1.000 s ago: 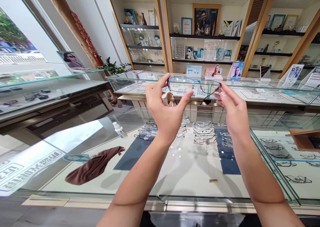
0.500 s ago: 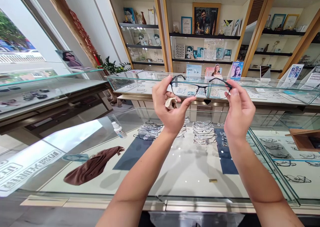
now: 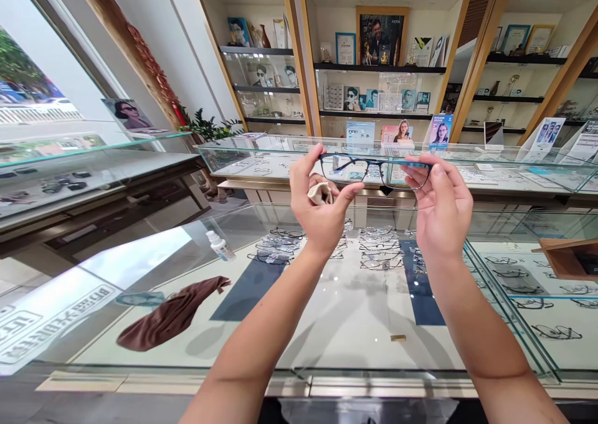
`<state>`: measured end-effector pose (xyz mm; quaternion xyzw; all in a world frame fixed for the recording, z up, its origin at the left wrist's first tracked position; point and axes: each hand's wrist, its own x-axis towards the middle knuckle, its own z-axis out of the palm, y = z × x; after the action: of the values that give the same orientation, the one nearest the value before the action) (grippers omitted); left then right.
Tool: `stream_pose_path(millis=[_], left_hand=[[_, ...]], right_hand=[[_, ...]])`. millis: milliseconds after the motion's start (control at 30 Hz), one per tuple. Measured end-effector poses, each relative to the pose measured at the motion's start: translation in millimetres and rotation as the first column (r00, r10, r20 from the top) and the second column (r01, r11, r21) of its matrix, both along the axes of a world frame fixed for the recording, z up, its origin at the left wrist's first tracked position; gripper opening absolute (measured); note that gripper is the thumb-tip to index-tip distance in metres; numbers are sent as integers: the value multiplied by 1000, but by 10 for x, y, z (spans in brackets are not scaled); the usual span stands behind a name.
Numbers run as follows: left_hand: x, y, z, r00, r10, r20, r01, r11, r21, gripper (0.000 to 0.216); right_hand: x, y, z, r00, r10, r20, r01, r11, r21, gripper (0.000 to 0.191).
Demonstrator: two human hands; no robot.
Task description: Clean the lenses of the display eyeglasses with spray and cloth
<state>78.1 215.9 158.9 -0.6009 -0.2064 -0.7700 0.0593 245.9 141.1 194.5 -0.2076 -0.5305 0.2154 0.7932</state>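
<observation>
A pair of dark-framed eyeglasses (image 3: pixel 374 164) is held up level above the glass counter, between both hands. My left hand (image 3: pixel 322 206) pinches the left end of the frame with its fingers, and its thumb reaches under the left lens. A crumpled beige cloth (image 3: pixel 320 193) is tucked in the same palm. At the other end, my right hand (image 3: pixel 443 206) grips the right end of the frame, with its thumb in front and fingers behind the lens. One temple arm shows through the left lens; the other is largely hidden by the right hand.
Under my arms is a glass display counter (image 3: pixel 336 337) with rows of eyeglasses (image 3: pixel 380 246) inside. On its top lie a brown cloth (image 3: pixel 172 315) and a small white bottle (image 3: pixel 220 246). A wooden tray (image 3: pixel 567 259) stands at right. Beyond runs another glass case (image 3: pixel 266 162).
The eyeglasses have turned so their front edge tilts differently, and the temples no longer stick up above the frame. The right-hand fingers have spread behind the right lens.
</observation>
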Motion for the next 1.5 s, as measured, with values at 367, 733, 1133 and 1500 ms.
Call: stream_pose_path(millis=[367, 733, 1133, 1500], left_hand=[[71, -123, 61, 997, -65, 28, 67, 996, -57, 72], [22, -304, 141, 988, -138, 68, 147, 975, -166, 77], [8, -418, 154, 987, -125, 105, 146, 963, -227, 74], [16, -278, 151, 943, -316, 105, 332, 875, -352, 74]], right_hand=[[46, 34, 3, 997, -73, 23, 74, 997, -21, 15], [126, 130, -46, 972, -200, 120, 201, 980, 3, 21], [147, 145, -66, 998, -27, 51, 36, 982, -185, 20], [132, -19, -34, 965, -172, 199, 175, 985, 0, 21]])
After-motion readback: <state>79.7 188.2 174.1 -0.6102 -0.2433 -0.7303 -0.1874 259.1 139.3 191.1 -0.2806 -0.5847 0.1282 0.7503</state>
